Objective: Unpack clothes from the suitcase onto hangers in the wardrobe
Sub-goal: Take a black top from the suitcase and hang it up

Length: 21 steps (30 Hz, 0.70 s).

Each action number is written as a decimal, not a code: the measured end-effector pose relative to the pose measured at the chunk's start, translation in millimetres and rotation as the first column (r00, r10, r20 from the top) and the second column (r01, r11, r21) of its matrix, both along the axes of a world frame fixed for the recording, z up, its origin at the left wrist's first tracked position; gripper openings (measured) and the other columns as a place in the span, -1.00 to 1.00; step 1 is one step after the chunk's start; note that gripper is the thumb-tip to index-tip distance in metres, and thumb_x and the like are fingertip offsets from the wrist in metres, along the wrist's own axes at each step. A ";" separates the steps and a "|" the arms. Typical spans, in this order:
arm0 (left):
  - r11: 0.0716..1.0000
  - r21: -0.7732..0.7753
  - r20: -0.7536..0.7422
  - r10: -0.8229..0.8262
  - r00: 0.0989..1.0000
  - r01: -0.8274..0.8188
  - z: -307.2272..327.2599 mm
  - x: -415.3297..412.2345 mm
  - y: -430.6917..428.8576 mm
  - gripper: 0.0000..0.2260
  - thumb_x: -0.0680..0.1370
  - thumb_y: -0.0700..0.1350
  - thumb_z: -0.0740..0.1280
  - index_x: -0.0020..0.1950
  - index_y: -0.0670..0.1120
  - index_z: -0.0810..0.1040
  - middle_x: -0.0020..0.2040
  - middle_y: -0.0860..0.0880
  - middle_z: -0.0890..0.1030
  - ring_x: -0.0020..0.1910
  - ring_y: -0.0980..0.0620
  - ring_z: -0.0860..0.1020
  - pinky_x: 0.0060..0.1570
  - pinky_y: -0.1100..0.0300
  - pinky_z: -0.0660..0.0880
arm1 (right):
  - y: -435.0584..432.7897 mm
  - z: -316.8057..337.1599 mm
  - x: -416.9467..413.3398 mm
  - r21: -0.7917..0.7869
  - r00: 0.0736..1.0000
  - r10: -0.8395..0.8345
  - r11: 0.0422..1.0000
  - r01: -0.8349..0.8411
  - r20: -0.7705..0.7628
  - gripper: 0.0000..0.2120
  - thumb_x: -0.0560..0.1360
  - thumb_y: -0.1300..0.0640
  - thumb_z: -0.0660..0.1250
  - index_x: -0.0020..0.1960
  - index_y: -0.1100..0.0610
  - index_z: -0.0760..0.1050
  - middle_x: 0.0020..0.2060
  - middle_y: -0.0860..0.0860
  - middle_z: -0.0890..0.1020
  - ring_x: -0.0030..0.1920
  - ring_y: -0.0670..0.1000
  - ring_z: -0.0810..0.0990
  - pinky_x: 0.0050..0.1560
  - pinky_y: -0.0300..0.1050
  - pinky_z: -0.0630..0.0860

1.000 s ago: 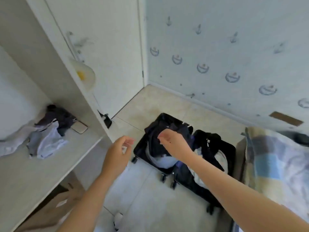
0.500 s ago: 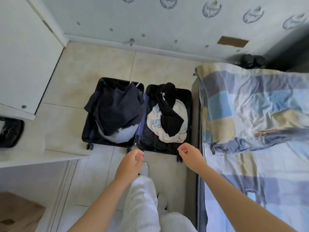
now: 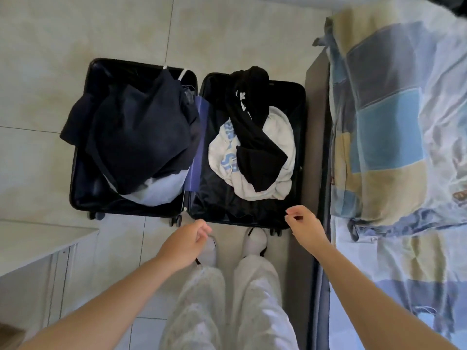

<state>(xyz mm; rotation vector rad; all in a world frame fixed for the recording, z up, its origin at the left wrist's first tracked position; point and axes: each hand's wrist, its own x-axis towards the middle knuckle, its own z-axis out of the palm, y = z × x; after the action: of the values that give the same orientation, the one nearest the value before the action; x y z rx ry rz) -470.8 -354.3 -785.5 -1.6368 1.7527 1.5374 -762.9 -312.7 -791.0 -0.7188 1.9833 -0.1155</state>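
Observation:
A black suitcase (image 3: 83, 198) lies open on the tiled floor right in front of my feet. Its left half holds a dark navy garment (image 3: 141, 137) piled over a pale blue one (image 3: 161, 190). In the right half a black garment (image 3: 252, 127) with white print lies across a white sweatshirt (image 3: 280, 147) with blue letters. My left hand (image 3: 184, 243) hovers just short of the suitcase's near edge, fingers loosely curled, holding nothing. My right hand (image 3: 303, 223) hangs over the near right corner, fingers loosely bent and empty.
A bed with a blue, yellow and white checked cover (image 3: 394, 137) runs along the right, its dark frame (image 3: 316, 122) close against the suitcase. A white wardrobe shelf edge (image 3: 45, 246) juts in at the lower left. My legs in white trousers (image 3: 227, 304) stand between.
My view swung from the wardrobe shelf down to the suitcase, which now lies directly below me. Both hands stayed empty and lowered towards its near edge.

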 end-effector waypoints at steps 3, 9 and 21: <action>0.999 0.026 -0.012 0.038 0.999 -0.038 -64.8 -21.6 -30.4 -0.82 0.58 -0.17 0.21 0.08 0.05 0.53 -0.04 0.14 0.58 -0.02 0.15 0.55 -0.05 0.25 0.44 | -26.6 -68.4 -7.3 -0.022 0.998 0.059 0.998 -0.059 0.024 -0.61 0.56 0.08 0.27 0.37 0.03 0.35 0.29 -0.05 0.41 -0.05 -0.07 0.55 -0.06 -0.19 0.44; 0.953 -0.039 0.018 0.301 0.953 -0.300 -182.3 -55.6 -84.8 -0.79 0.57 -0.21 0.18 0.11 -0.04 0.55 -0.01 0.03 0.62 -0.02 0.07 0.55 -0.03 0.20 0.46 | -94.0 -189.3 -16.2 -0.153 0.955 0.291 0.942 -0.297 -0.063 -0.30 0.50 0.22 0.33 0.53 -0.01 0.09 0.53 -0.08 0.10 0.22 -0.02 0.48 0.16 -0.23 0.35; 0.957 0.068 0.011 0.283 0.959 -0.283 -221.7 -61.8 -50.0 -0.81 0.60 0.03 0.21 0.15 0.01 0.50 0.07 0.04 0.58 0.03 0.04 0.55 0.06 0.11 0.47 | -112.3 -217.2 28.5 -0.119 0.983 0.182 0.977 -0.178 0.026 -0.75 0.52 0.03 0.32 -0.05 0.23 0.60 -0.17 0.15 0.65 -0.12 0.08 0.60 -0.18 -0.15 0.41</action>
<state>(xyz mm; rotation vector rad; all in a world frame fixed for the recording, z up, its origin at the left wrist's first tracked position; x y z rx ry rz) -532.5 -404.3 -1007.2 -1.9188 1.4951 1.6960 -734.4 -425.1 -1008.2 -0.9619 1.8782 -0.1357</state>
